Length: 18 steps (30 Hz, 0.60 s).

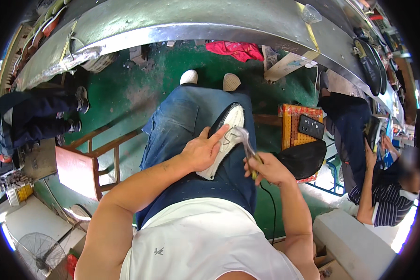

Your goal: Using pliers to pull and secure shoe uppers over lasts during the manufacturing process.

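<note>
An unfinished shoe lies bottom up across my lap, its pale underside ringed by a black upper edge. My left hand holds it down there, thumb and index finger stretched over the pale surface. In my right hand is a pair of pincers with a silver head and yellowish handles. The head of the pincers is against or just above the right edge of the shoe; I cannot tell which. Dark squiggly marks show on the underside beside the head.
A metal workbench runs across the front. To my left stands a wooden stool. At my right, a phone and a black rounded piece rest on an orange woven seat. Co-workers sit on both sides; black shoes stand on the bench.
</note>
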{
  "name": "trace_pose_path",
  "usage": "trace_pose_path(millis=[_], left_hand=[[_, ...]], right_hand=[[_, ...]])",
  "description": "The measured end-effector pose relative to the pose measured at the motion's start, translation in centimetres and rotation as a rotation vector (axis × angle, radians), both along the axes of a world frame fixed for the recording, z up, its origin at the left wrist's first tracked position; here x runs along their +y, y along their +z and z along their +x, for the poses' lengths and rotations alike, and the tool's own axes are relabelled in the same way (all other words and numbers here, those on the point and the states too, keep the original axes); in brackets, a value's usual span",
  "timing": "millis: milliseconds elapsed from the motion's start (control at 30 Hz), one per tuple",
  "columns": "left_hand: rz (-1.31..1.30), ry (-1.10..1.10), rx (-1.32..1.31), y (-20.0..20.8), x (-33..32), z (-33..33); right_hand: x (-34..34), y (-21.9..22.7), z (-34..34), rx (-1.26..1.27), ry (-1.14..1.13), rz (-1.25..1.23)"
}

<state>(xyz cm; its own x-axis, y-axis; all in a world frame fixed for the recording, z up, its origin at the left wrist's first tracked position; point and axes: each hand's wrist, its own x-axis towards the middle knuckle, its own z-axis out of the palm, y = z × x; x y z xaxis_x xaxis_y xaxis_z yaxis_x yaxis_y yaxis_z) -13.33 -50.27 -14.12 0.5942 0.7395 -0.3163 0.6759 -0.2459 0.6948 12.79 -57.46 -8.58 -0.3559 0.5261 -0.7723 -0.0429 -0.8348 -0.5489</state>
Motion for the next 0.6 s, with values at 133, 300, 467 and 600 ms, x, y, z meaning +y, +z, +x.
trace_pose_path(millis=[133,300,467,600], left_hand=[[0.021,-0.11,0.096,0.9,0.0,0.8],[0.012,-0.133,0.167,0.4,-0.7,0.3],[0.061,0.115,0.129,-1.0,-2.5,0.7],[-0.167,0.136,0.022,-1.1,-1.9,-0.1]], right_hand=[[2.3,-0.2,-2.1,-0.545,0.138,0.573],[5.6,-1.1,-2.0,-0.747,0.485,0.605],[4.0,-1.1,-2.8,-0.786,0.403,0.903],[3.9,-1.1,-2.5,-0.96,0.574,0.754]])
